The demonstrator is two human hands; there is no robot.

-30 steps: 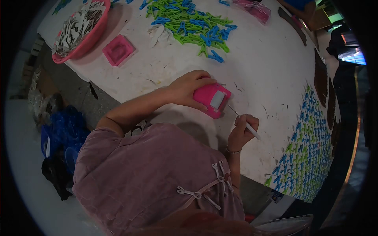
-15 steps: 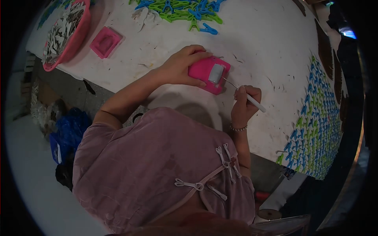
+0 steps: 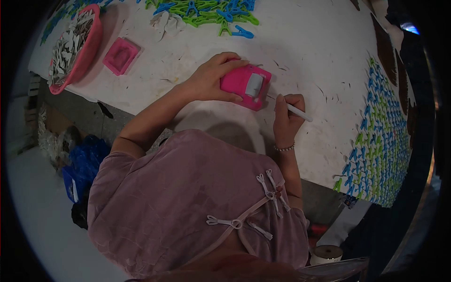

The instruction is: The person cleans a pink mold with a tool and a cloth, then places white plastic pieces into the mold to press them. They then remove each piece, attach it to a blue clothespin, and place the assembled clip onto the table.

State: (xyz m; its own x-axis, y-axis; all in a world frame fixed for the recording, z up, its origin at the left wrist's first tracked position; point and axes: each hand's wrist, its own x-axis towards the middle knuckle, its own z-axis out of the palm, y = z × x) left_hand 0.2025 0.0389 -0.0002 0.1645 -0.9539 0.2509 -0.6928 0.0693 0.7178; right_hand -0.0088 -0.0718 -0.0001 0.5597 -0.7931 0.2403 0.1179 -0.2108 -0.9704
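My left hand (image 3: 210, 79) is wrapped round a bright pink block (image 3: 235, 81) on the white table, thumb on the near side and fingers on the far side. A smooth grey rounded piece (image 3: 254, 85) sits at the block's right end. My right hand (image 3: 288, 121), just right of the block, pinches a slim white-handled tool (image 3: 299, 112). Its thin tip points left toward the grey piece; whether it touches cannot be made out. The exact kind of tool is too small to tell.
A second pink square block (image 3: 121, 56) with a hollow lies at left, beside a pink basket (image 3: 96, 38) of grey-white pieces. Green and blue clothespins (image 3: 202, 13) are heaped at the back, near pale scraps (image 3: 167, 25). Many more clothespins (image 3: 379, 145) stand in rows at right.
My right hand has shifted slightly up and left, with the tool's handle lying a little higher. The whole view has moved slightly. My left hand keeps its hold on the pink block.
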